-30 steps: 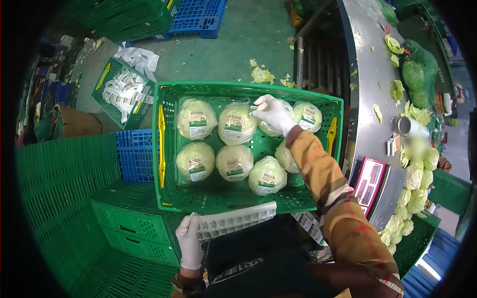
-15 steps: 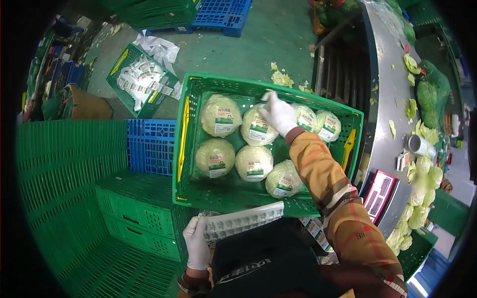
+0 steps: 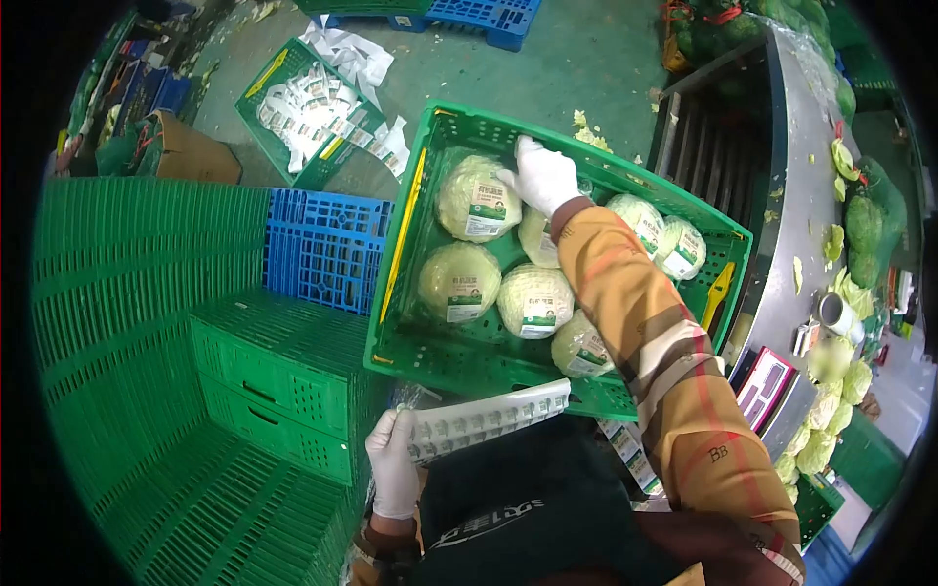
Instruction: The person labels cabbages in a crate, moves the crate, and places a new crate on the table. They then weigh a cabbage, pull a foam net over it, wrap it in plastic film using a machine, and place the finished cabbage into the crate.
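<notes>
Nearest, the gloved left hand [image 3: 392,469] pinches a limp, light label strip [image 3: 489,421] by its end. Beyond, in the green crate [image 3: 401,254], the gloved right hand [image 3: 542,178] rests, grip released, on a wrapped cabbage [image 3: 539,236]: firm, heavy, film-slick, probably best cupped underneath.
</notes>
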Available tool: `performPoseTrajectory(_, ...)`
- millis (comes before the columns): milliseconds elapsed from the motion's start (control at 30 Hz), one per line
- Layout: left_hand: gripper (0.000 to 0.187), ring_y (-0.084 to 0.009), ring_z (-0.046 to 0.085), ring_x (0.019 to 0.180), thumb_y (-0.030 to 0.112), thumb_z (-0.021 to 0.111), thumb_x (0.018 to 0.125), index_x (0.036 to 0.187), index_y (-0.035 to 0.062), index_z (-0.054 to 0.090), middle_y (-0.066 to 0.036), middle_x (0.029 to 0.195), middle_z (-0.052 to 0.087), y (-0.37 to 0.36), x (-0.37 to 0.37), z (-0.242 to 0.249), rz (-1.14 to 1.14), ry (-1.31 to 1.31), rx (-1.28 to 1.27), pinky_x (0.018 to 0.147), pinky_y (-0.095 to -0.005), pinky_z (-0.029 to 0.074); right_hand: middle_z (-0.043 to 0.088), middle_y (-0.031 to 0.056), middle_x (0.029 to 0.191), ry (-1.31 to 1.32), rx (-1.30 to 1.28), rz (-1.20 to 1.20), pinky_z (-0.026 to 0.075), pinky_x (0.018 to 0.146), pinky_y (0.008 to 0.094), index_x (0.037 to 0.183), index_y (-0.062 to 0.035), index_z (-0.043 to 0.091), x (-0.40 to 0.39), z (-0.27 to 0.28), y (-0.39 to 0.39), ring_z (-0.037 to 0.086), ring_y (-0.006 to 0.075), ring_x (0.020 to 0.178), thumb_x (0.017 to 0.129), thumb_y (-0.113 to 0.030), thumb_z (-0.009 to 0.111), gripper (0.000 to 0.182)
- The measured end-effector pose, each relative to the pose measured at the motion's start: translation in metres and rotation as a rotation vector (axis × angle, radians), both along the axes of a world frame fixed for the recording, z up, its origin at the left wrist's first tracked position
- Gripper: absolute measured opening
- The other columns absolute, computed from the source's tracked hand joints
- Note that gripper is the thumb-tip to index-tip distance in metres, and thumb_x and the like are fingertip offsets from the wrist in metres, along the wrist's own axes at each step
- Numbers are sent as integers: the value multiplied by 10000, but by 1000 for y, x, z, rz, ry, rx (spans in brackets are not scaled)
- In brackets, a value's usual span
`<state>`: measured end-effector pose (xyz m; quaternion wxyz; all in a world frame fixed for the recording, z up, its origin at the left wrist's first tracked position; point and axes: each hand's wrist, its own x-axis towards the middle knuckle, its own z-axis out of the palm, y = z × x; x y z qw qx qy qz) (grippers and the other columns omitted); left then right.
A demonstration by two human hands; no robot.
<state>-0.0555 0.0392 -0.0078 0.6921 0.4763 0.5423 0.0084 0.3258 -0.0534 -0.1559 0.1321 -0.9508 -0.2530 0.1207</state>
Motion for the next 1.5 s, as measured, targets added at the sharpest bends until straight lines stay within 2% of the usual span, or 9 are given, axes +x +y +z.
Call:
performPoseTrajectory(67, 159, -18, 470, 685, 92, 573, 959, 826, 39, 643, 61, 749, 561, 0, 3, 1, 33, -13, -39, 637, -190, 392, 690, 148, 865, 167, 136, 31, 542, 687, 409, 1025, -58, 556, -15, 8, 4, 689, 317, 759, 811, -419, 728, 453)
performPoseTrajectory(133, 136, -20, 495, 700, 82, 575, 956, 862, 31, 659, 51, 770, 586, 1, 5, 5, 8, -14, -35, 648, -192, 410, 654, 114, 831, 605, 513, 86, 519, 688, 348, 974, -42, 551, -53, 20, 9, 669, 208, 784, 808, -161, 718, 264)
performPoseTrajectory(200, 123, -22, 520, 716, 73, 577, 952, 897, 22, 675, 40, 791, 611, 2, 8, 10, -25, -18, -31, 659, -195, 428, 658, 208, 949, 748, 539, 158, 504, 790, 445, 1004, -37, 559, -80, 24, 14, 644, 368, 942, 793, -103, 679, 252)
performPoseTrajectory(600, 137, -45, 550, 797, 48, 560, 948, 962, -33, 670, -5, 861, 646, 25, -4, 13, -218, -54, 91, 729, -208, 452, 647, 162, 854, -52, 130, 183, 522, 689, 443, 916, -79, 609, -120, -24, 18, 657, 338, 798, 791, -113, 650, 135)
performPoseTrajectory(733, 186, -68, 579, 826, 82, 555, 958, 1030, -46, 668, -34, 895, 669, 33, 12, 18, -336, -74, 172, 743, -227, 476, 643, 160, 858, 284, 299, 235, 522, 709, 423, 923, -57, 639, -136, 26, 13, 651, 334, 804, 804, -206, 683, 196)
performPoseTrajectory(800, 188, -58, 572, 805, 88, 557, 957, 1029, -49, 665, -30, 881, 665, 33, 13, 15, -297, -95, 78, 731, -217, 470, 685, 103, 962, 1009, 566, 144, 521, 778, 337, 1041, -30, 687, -150, 90, 12, 664, 249, 868, 850, -225, 706, 274)
performPoseTrajectory(1033, 191, -44, 554, 796, 102, 563, 959, 1023, -46, 664, -9, 859, 648, 35, 20, 20, -638, -112, 187, 714, -203, 456, 649, 60, 1010, 464, 654, 485, 451, 918, 373, 908, -76, 662, -212, 158, -24, 596, 264, 1002, 796, -153, 746, 159)
performPoseTrajectory(1333, 133, -16, 539, 714, 101, 639, 923, 937, -25, 679, 35, 762, 639, 37, 24, 21, -870, -142, 39, 649, -191, 434, 679, 41, 952, 973, 1010, 33, 495, 761, 281, 842, -51, 666, -230, 119, -59, 616, 130, 866, 815, -130, 684, 85)
performPoseTrajectory(1500, 143, -21, 541, 721, 110, 641, 921, 901, -29, 667, 20, 768, 639, 48, 21, 18, -921, -115, 73, 659, -208, 443, 690, 57, 812, 720, 887, -566, 495, 673, 278, 821, -32, 698, -181, 46, -88, 592, 100, 702, 778, -181, 740, 161)
